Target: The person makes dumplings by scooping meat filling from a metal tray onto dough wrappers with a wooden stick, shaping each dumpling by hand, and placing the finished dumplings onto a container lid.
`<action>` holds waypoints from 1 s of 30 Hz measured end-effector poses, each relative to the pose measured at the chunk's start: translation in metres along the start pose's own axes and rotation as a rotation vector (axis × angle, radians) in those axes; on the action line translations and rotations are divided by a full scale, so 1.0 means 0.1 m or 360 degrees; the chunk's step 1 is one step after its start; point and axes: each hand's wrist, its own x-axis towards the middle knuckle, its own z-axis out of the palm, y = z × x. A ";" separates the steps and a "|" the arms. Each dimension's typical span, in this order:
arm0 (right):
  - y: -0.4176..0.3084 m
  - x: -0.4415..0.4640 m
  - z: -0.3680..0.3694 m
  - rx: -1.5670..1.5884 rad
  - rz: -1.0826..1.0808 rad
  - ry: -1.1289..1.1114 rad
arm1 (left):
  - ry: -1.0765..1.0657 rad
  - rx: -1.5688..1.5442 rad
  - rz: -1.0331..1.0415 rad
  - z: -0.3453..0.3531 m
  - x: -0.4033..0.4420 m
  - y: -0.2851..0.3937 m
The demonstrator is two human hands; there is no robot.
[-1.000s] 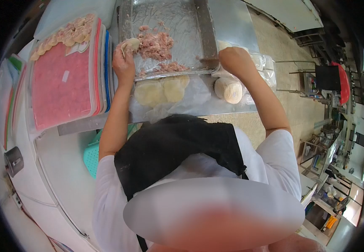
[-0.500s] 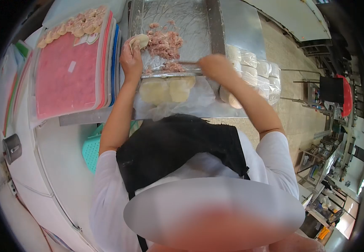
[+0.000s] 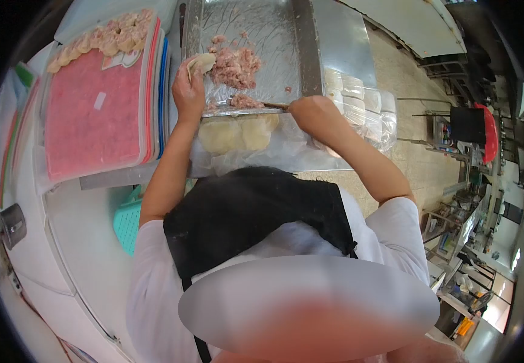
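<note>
My left hand (image 3: 188, 91) is closed around a pale round dumpling wrapper (image 3: 202, 62) at the left side of a metal tray (image 3: 280, 36). Pink minced meat (image 3: 236, 65) lies heaped in the tray beside that hand, with a smaller lump (image 3: 245, 101) near the front rim. Over the tray's front right corner, my right hand (image 3: 316, 115) grips a thin stick-like spatula (image 3: 276, 106), its far end at the smaller lump. Flat wrappers (image 3: 237, 133) lie on plastic in front of the tray.
Left of the tray stands a stack of lidded containers with a pink sheet (image 3: 95, 115) on top and rows of filled dumplings (image 3: 107, 39) at its far end. Bagged stacks of wrappers (image 3: 367, 109) sit to the right. A turquoise basket (image 3: 127, 224) is below the table edge.
My right hand, blurred before, is now lower and steadier, with the spatula at the small lump. A small bit of meat now shows on the tray's right side. My left hand keeps the wrapper.
</note>
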 end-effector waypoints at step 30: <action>0.36 0.18 -0.28 -0.0012 0.0123 -0.0132 | 0.0063 0.0137 0.0030 -0.01 0.03 0.02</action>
